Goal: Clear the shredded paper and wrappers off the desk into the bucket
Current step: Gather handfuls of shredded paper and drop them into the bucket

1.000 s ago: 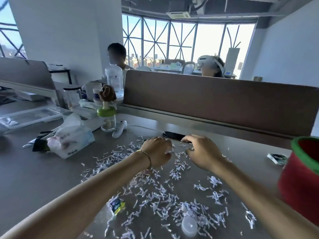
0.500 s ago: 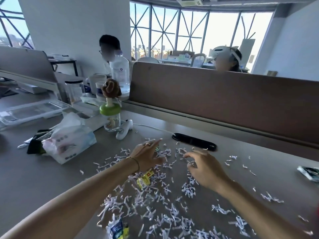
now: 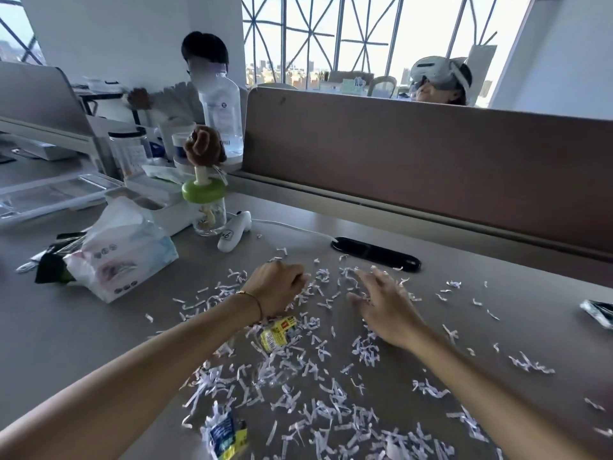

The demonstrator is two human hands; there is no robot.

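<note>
Tabletop (image 3: 83, 333): grey and broad, running from the near edge up to the brown divider panel (image 3: 431, 167) at the back.
Shredded paper (image 3: 331, 406): white strips all over the middle and near part of the tabletop, thickest toward the near edge, thinner out to the right.
Tissue pack (image 3: 122, 254): lying at the left, well apart from the strips.
Left hand (image 3: 277, 287): knuckles up, fingers curled in tight over strips at the far side of the scatter; whether paper sits inside the fist, cannot tell.
Right hand (image 3: 384, 305): palm down, fingers spread wide and flat, resting on strips just beside the left hand, nothing held.
Black slot (image 3: 376, 254): long dark strip on the tabletop just beyond both hands.
Green-lidded jar (image 3: 205, 207): upright at the back left, brown plush figure on top.
Yellow wrapper (image 3: 277, 333): crumpled among the strips, just under the left wrist.
Blue-and-yellow wrapper (image 3: 225, 433): by the near edge, tangled in paper.
Third wrapper (image 3: 598, 312): at the far right edge, apart from the pile.
</note>
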